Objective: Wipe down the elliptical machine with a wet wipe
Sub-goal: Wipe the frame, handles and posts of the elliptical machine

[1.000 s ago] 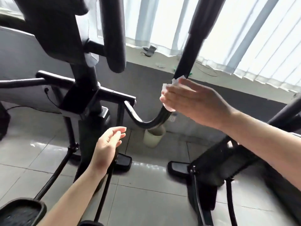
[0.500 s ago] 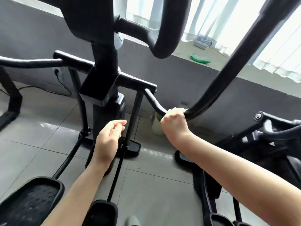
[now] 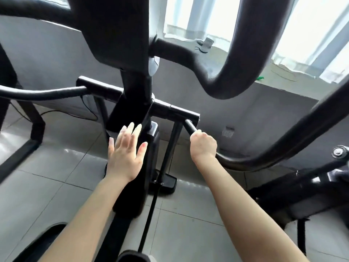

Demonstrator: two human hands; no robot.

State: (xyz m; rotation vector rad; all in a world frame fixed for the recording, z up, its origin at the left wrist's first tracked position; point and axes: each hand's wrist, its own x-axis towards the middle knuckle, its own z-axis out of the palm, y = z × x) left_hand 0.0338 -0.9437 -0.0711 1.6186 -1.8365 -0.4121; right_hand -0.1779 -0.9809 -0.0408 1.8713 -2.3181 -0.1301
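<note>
right hand (image 3: 203, 146) fingers grasp handlebar (image 3: 251, 163) | left hand (image 3: 125, 154) fingers released

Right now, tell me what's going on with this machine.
A person is wiping down a black elliptical machine. Their right hand is curled around the curved black swing-arm bar, low on the bar, just below where it joins the black crossbar. The wet wipe itself is hidden inside the fist. Their left hand hovers open, fingers spread, in front of the machine's centre column, holding nothing. The grey tiled floor lies below.
</note>
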